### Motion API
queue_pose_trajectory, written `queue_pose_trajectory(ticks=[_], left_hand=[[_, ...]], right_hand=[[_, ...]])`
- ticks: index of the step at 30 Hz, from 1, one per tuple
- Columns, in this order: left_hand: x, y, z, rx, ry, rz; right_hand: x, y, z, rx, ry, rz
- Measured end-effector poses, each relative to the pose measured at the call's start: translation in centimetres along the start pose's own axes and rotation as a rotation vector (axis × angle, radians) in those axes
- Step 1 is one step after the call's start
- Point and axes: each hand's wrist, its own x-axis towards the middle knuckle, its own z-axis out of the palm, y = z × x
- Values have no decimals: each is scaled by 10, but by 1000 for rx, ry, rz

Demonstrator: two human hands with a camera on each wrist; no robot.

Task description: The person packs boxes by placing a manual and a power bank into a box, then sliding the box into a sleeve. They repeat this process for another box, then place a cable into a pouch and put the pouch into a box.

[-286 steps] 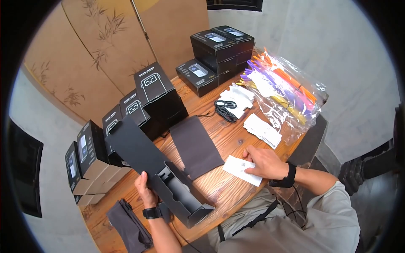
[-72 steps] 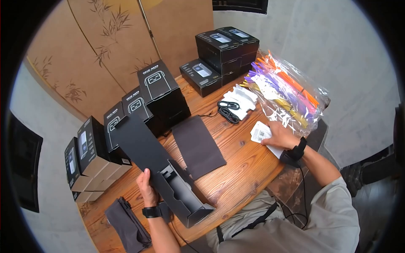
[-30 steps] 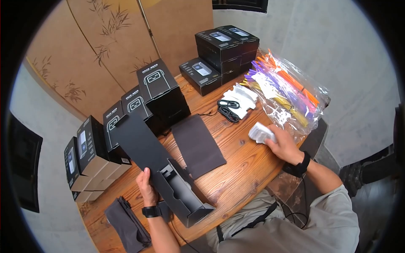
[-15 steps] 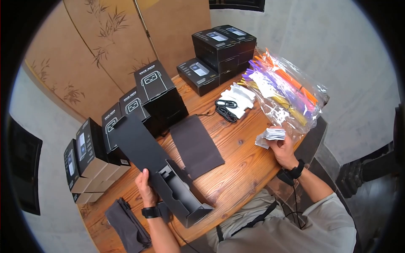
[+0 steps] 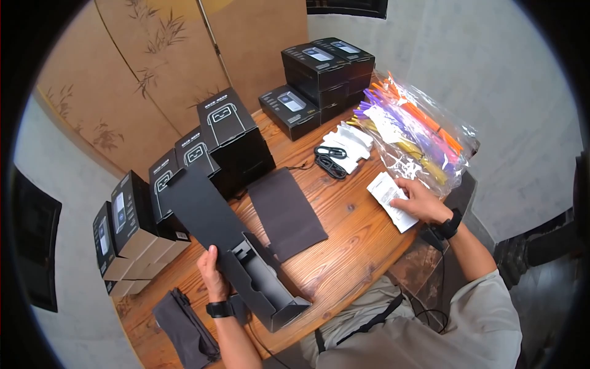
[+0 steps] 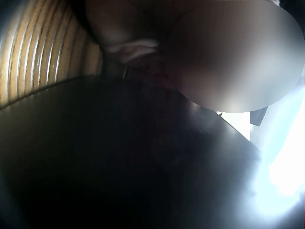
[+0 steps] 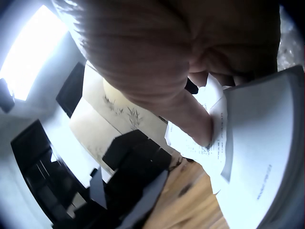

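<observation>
My left hand [image 5: 213, 277] grips the edge of an open black box [image 5: 270, 286], thumb on the near face. The box's long lid stands raised and leans to the back left; its inner tray has a grey recess. In the left wrist view the dark box panel [image 6: 119, 157] fills most of the frame. At the table's right edge, my right hand [image 5: 424, 204] pinches a stack of white printed leaflets [image 5: 387, 194], thumb on top and fingers along the far side. In the right wrist view, the thumb presses the top leaflet [image 7: 257, 157] of the fanned stack.
A dark grey pouch [image 5: 287, 212] lies mid-table, with another pouch [image 5: 186, 332] at front left. Behind are coiled black cables [image 5: 330, 163] on white packaging [image 5: 351, 142]. Black boxes [image 5: 227, 132] stand left and back [image 5: 326, 71]. A plastic bag of coloured sticks [image 5: 418, 132] lies right.
Earlier the right hand held one leaflet near the front edge, beside the stack. It moved onto the stack, lifted and turned it on edge, then tilted it flat again. The left hand stayed on the box.
</observation>
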Motion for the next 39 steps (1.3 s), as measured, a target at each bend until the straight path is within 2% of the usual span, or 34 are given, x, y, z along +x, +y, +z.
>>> queue_pose_trajectory(ticks=[3, 9, 15, 16, 19, 20, 23, 24, 27, 31, 34, 37, 38, 39], left_hand=[[0, -3, -4, -9, 0, -13], [1, 0, 4, -12, 18, 6], [2, -5, 1, -14, 29, 11], [2, -5, 2, -15, 28, 7], [1, -6, -4, -5, 24, 20], [1, -6, 0, -3, 32, 32], [1, -5, -3, -23, 4, 18], [0, -3, 0, -32, 7, 9], [-2, -1, 4, -59, 8, 4], [-4, -2, 5, -5, 18, 54], [-4, -1, 3, 74, -8, 80], [-3, -2, 4, 59, -17, 77], [-4, -3, 3, 53, -16, 70], [-4, -3, 2, 55, -16, 52]], right_hand=[[-1, -4, 4, -274, 47, -37], [0, 10, 9, -426, 148, -258], [-15, -20, 11, -518, 227, -323], [-18, -28, 13, -533, 278, -378], [-29, -62, 19, -426, 237, -459], [-31, -70, 24, -367, 165, -436], [-24, -85, 50, -289, -57, -523], [-21, -84, 62, -275, -44, -627], [-4, -92, 87, -373, -161, -713], [23, -92, 114, -424, -212, -746], [30, -109, 121, -318, -193, -718], [29, -130, 126, -52, -295, -775], [23, -140, 127, 130, -424, -633], [22, -142, 135, 157, -403, -691]])
